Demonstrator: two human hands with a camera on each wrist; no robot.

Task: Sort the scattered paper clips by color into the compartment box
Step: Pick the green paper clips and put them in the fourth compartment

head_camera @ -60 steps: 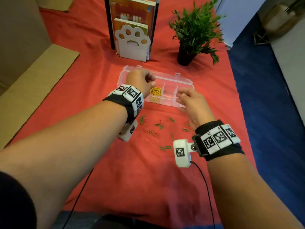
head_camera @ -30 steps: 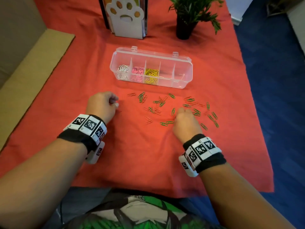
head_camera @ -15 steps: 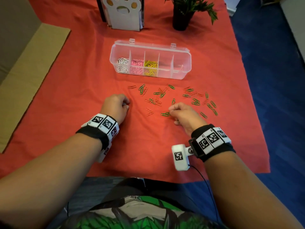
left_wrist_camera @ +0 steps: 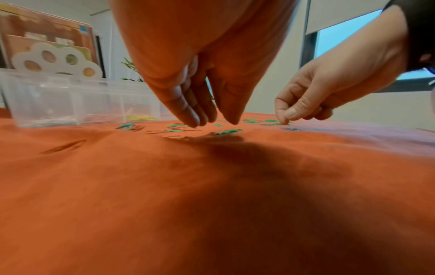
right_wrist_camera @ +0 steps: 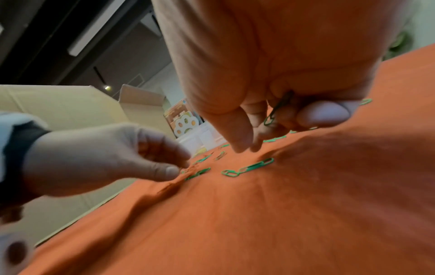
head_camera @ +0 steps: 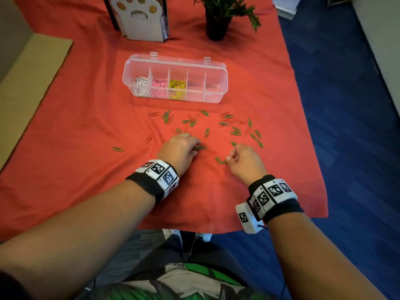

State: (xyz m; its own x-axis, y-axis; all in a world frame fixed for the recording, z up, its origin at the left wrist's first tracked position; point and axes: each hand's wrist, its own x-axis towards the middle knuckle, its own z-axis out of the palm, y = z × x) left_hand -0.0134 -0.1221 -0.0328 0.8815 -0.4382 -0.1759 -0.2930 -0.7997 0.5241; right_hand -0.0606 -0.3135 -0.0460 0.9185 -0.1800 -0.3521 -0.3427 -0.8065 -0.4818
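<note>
A clear compartment box (head_camera: 218, 68) holds white clips (head_camera: 140, 86), pink clips (head_camera: 159, 87) and yellow clips (head_camera: 177, 88) in its three left compartments. Green paper clips (head_camera: 235, 131) and orange paper clips (head_camera: 153, 114) lie scattered on the red cloth in front of it. My left hand (head_camera: 195, 146) (left_wrist_camera: 214, 122) points straight fingers and thumb down over a green clip (left_wrist_camera: 228, 131), holding nothing. My right hand (head_camera: 228, 158) (right_wrist_camera: 247, 148) keeps a green clip (right_wrist_camera: 277, 109) in its curled fingers, while thumb and forefinger reach down at two linked green clips (right_wrist_camera: 254, 166).
A white paw-shaped book stand (head_camera: 140, 18) and a potted plant (head_camera: 218, 16) stand behind the box. Cardboard (head_camera: 32, 68) lies along the left side. The cloth's front edge (head_camera: 194, 229) is close to my body, and blue floor (head_camera: 346, 126) lies to the right.
My left hand has moved right to the clips and its fist has opened, uncovering a lone green clip at the left. The right hand has shifted slightly right, still pinching.
</note>
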